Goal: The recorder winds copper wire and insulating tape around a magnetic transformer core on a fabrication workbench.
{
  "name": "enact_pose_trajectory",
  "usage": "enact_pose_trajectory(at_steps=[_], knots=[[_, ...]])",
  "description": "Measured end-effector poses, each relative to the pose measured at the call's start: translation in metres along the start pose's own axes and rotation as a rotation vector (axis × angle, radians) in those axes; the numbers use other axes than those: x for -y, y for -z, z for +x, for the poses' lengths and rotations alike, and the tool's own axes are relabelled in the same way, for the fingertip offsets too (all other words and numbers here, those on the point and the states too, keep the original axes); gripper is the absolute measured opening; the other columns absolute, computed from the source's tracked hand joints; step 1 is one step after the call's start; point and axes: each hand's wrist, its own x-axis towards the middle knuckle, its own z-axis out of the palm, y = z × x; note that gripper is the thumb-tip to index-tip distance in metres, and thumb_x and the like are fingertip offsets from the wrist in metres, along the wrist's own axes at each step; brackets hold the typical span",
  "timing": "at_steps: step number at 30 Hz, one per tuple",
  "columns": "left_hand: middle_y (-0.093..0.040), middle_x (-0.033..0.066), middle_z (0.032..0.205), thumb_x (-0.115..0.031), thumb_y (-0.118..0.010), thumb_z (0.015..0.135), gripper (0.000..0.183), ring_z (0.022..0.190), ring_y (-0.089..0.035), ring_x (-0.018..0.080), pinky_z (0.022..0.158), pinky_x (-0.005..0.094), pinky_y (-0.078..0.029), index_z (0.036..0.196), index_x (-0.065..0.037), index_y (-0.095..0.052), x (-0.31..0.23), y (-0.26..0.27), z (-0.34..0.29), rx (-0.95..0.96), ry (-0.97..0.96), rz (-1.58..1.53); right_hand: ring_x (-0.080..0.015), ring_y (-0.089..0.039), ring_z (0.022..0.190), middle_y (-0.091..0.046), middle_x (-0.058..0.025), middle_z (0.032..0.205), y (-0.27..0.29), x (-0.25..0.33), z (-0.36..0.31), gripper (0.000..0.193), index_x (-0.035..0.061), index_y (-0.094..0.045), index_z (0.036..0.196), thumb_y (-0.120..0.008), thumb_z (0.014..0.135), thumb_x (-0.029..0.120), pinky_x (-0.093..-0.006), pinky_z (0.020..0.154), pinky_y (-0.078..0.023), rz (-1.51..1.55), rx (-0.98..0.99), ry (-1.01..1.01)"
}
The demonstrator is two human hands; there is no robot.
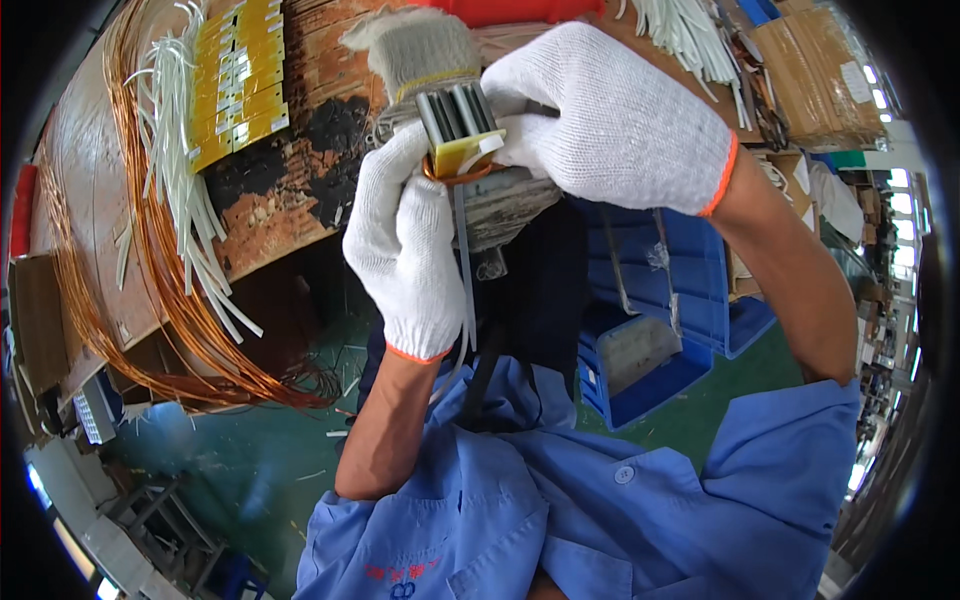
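My left hand [410, 245], in a white knit glove with an orange cuff, is closed around the near left side of a small part with dark rods [455, 112] and a yellow end plate [460, 153]. Bent copper wire [462, 180] runs along the plate's lower edge. From there a thin pale tube [463, 255] hangs past my left glove. My right hand [610, 125], gloved alike, pinches at the part's right side; its fingertips are partly hidden. Directly behind the part lies a grey knit cloth [425, 50]. A worn greyish block [510, 205] sits beneath.
Long copper wires [150, 200] and white tubes [180, 130] hang over the worn table's [270, 220] left edge. Yellow sheets [235, 80] lie beside them. More white tubes [685, 40] and a cardboard box [815, 70] are at upper right. Blue bins [640, 375] stand below.
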Motion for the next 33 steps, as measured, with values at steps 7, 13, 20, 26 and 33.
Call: enact_pose_trajectory(at_steps=[7,13,20,26,33], knots=[[-0.067,0.0138,0.126,-0.004,-0.062,0.098,0.044,0.119,-0.065,0.0213,0.110,0.0371,-0.051,0.141,0.007,-0.069,0.008,0.004,0.006,0.024,-0.105,-0.026,-0.0399,-0.077,0.078,-0.074,-0.0206,0.081,-0.012,0.026,-0.018,0.014,0.0033,-0.074,0.080,-0.071,0.087,0.015,-0.0516,0.072,-0.063,-0.119,-0.173,-0.155],[-0.063,0.0187,0.130,-0.024,-0.096,0.078,0.093,0.121,-0.057,0.0341,0.107,0.0471,-0.049,0.158,0.001,-0.055,-0.006,0.001,0.002,0.105,-0.494,0.613,-0.0190,-0.070,0.058,-0.069,-0.0095,0.075,0.003,0.129,-0.063,0.030,-0.0011,-0.075,0.102,-0.072,0.085,0.023,-0.0383,0.045,-0.050,-0.702,0.114,-0.100],[-0.069,0.0097,0.103,-0.013,-0.094,0.084,0.057,0.104,-0.071,0.0263,0.097,0.0394,-0.056,0.136,-0.003,-0.073,0.030,0.009,-0.017,-0.072,-0.185,0.449,-0.0348,-0.080,0.072,-0.075,-0.0185,0.072,0.025,0.109,0.087,0.020,0.0037,-0.085,0.084,-0.078,0.076,0.021,-0.0488,0.059,-0.061,-0.306,0.358,0.198],[-0.065,0.0100,0.117,-0.008,-0.093,0.082,0.060,0.112,-0.061,0.0255,0.104,0.0387,-0.050,0.138,0.000,-0.073,-0.005,-0.006,0.005,-0.097,-0.215,0.337,-0.0341,-0.069,0.074,-0.070,-0.0211,0.079,0.042,-0.005,0.101,0.043,-0.0027,-0.076,0.087,-0.061,0.105,0.034,-0.0447,0.072,-0.055,0.097,0.538,-0.033],[-0.064,0.0123,0.113,-0.018,-0.101,0.076,0.073,0.111,-0.058,0.0297,0.098,0.0419,-0.053,0.141,-0.003,-0.073,-0.004,-0.001,0.011,0.004,-0.389,0.445,-0.0287,-0.071,0.071,-0.063,-0.0087,0.077,0.026,0.068,-0.050,0.017,0.0047,-0.076,0.103,-0.069,0.093,0.016,-0.0408,0.065,-0.058,-0.255,0.185,-0.027]])
